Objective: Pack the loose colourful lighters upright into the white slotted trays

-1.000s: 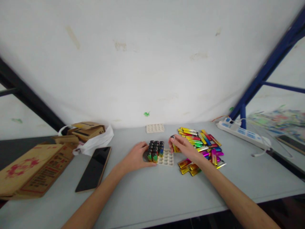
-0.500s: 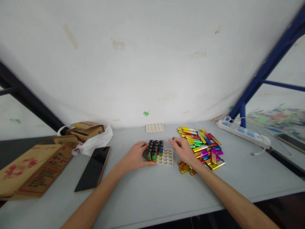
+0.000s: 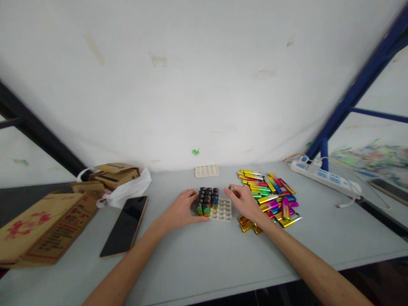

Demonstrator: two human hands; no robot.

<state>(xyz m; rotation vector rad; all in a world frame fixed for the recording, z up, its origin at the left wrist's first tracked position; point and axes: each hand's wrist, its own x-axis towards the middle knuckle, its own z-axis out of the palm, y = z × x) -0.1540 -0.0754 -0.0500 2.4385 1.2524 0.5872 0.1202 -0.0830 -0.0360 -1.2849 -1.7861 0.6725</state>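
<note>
A white tray with round sockets [image 3: 225, 210] lies at the middle of the grey table [image 3: 204, 255]. Several colourful lighters with black caps [image 3: 208, 199] stand upright in its left half. My left hand [image 3: 180, 210] rests against the tray's left side, fingers curled round the standing lighters. My right hand [image 3: 244, 200] hovers at the tray's right edge, fingers pinched on a lighter whose dark cap [image 3: 230, 187] shows above them. A heap of loose shiny lighters [image 3: 270, 193] lies just right of that hand, with gold ones [image 3: 248, 224] nearer the front.
A second white tray [image 3: 207, 171] sits by the wall. A black phone [image 3: 125, 225] lies at the left, beside cardboard boxes [image 3: 44, 227] and a white plastic bag [image 3: 129, 189]. A power strip [image 3: 321, 176] and blue frame post [image 3: 347, 106] stand at the right.
My right hand has moved left from the loose heap to the tray's right edge with a lighter in it. My left hand has stayed on the tray.
</note>
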